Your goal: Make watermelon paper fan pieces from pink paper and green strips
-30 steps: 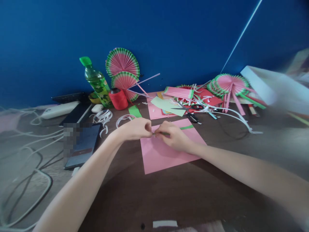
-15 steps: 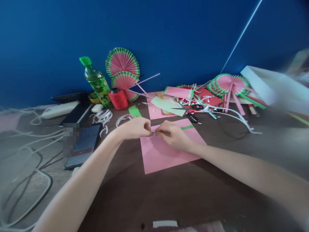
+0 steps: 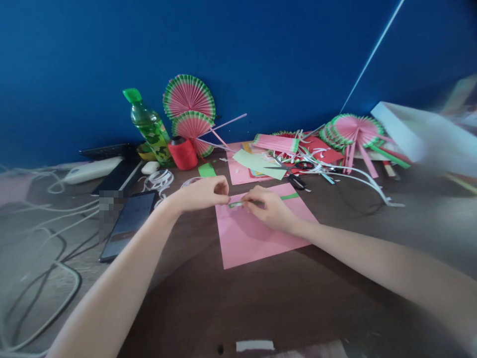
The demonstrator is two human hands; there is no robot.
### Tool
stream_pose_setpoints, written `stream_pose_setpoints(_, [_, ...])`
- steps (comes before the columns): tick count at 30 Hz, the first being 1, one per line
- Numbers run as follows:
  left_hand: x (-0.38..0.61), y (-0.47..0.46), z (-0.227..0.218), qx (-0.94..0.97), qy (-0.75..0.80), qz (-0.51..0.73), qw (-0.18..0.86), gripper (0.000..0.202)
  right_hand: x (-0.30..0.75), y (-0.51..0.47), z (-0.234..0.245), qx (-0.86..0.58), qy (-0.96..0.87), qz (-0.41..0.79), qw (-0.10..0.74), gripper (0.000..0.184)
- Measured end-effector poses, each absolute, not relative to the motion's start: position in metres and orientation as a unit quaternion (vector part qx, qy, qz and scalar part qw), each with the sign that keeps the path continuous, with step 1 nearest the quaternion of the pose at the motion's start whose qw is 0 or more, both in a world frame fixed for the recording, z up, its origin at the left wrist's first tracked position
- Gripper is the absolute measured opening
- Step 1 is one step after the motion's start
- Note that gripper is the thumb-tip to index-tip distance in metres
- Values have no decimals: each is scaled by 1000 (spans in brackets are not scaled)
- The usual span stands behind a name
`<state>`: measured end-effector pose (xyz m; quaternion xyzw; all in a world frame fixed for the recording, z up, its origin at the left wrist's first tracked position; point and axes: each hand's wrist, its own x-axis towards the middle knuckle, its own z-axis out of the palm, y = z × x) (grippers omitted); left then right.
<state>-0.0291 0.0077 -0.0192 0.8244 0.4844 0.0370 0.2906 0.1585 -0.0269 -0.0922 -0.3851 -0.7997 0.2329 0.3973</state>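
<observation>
A pink sheet of paper (image 3: 257,238) lies on the dark table, with a narrow green paper strip (image 3: 289,197) along its far edge. My right hand (image 3: 268,208) rests over the sheet, thumb and fingers pinched on the strip. Just left of those fingertips, a whitish piece shows on the strip's left part. My left hand (image 3: 201,193) is beside the strip's left end, at the sheet's far left corner. Its thumb and forefinger meet in a pinch; whatever is between them is too small to make out.
Behind the sheet lie scissors (image 3: 297,182), a pale green paper (image 3: 259,163) and paper scraps. Pleated pink-green fans (image 3: 189,97) lean on the blue wall, near a red thread spool (image 3: 183,153) and a green bottle (image 3: 149,124). A phone (image 3: 130,223) and cables are at left.
My left hand has moved slightly left, away from my right fingertips. More of the green strip's left end and its whitish piece now shows. My right hand has barely shifted.
</observation>
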Motion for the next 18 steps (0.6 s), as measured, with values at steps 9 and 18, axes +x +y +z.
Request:
stream_pose_setpoints(9, [-22, 6, -20, 838, 434, 23, 330, 27, 158, -28, -91, -386, -804, 230, 389, 15])
stream_pose_setpoints(18, [-25, 8, -26, 821, 412, 0, 395, 19, 159, -29, -88, -388, -811, 234, 370, 16])
